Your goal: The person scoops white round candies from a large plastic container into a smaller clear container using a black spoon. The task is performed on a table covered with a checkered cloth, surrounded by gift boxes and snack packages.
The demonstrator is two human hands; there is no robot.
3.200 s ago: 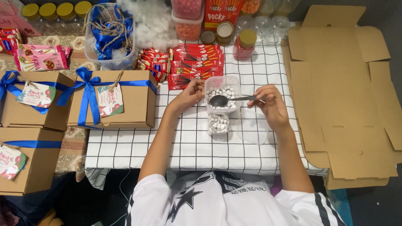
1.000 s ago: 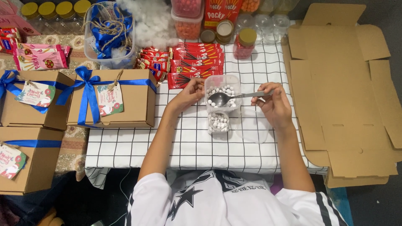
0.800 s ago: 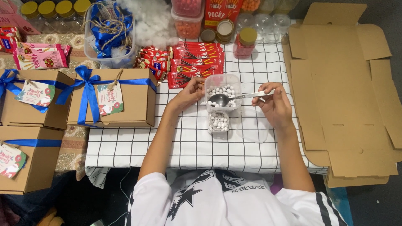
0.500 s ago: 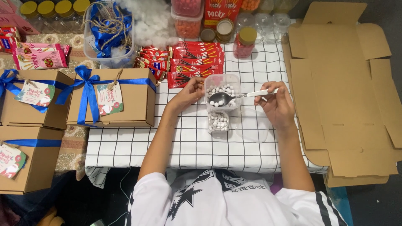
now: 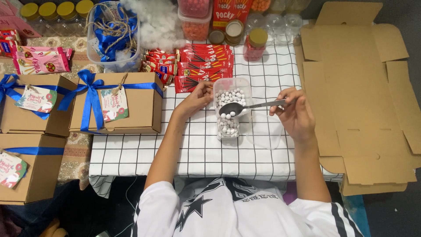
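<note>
On the checked desk [image 5: 131, 153], a small clear jar [image 5: 228, 127] of white balls is standing nearest the person. Just above it, the right hand [image 5: 294, 112] is pinching a metal spoon [image 5: 245, 106], its bowl hovering over the jar. Farther off, the left hand [image 5: 195, 100] is gripping the clear tub [image 5: 232, 94] of white balls.

Grid-checked table [image 5: 193, 153] carries tub [image 5: 232, 90], jar [image 5: 228, 127], snack packs [image 5: 201, 68].
</note>
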